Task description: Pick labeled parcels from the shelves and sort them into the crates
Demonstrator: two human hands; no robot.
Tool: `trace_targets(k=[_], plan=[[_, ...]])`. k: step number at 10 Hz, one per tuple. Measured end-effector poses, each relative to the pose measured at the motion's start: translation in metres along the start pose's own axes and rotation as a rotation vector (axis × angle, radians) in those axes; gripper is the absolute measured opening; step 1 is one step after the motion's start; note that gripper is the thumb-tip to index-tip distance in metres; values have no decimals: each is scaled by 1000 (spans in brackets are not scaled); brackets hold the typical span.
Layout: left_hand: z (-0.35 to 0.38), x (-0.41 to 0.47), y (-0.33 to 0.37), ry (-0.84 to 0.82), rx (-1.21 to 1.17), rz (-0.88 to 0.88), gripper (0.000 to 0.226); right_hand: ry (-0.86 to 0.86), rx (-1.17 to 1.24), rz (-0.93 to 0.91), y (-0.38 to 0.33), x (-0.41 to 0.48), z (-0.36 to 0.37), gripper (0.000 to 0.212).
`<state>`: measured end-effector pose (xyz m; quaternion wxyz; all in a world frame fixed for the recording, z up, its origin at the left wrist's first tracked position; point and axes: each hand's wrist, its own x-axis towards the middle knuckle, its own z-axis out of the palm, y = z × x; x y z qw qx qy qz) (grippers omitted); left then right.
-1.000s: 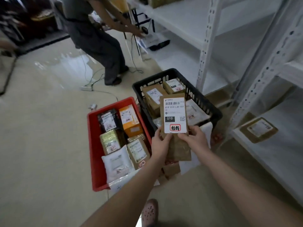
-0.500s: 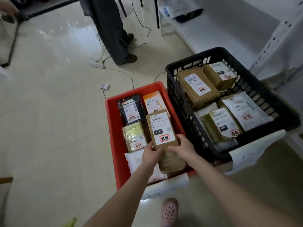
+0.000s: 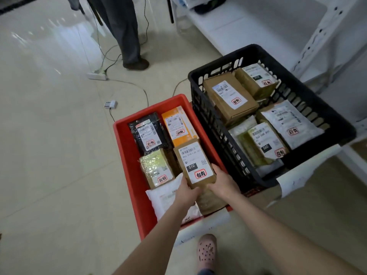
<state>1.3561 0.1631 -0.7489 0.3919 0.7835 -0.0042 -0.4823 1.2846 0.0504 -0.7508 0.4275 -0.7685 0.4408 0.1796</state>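
Brown parcel [image 3: 195,163], label up so we can read 010, hangs over the red crate [image 3: 127,155]; our left hand [image 3: 187,192] and right hand [image 3: 222,182] pinch its near end, fingers [image 3: 216,170] curled round it.

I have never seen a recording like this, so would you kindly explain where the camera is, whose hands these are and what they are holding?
There is no machine here. A person wears one wide-angle camera on the head, so the single picture looks forward and down along their own arms. The left hand and right hand together grip the near end of a brown parcel whose label reads 010, held over the red crate. That crate holds other labelled parcels, among them a black parcel and an orange parcel. To its right, a black crate holds more labelled boxes and bags. Behind it stand white shelves, and another person's legs show at the top.
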Motion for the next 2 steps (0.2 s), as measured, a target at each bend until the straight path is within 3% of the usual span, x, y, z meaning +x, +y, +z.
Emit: trace_targets(k=[1,2], plan=[[0,1,2,26,111,26,59,6,9,32,3,-8,-2,78],[-2,-3,14,209,418,168,76,62,-52,3,5,-17,-14,79]])
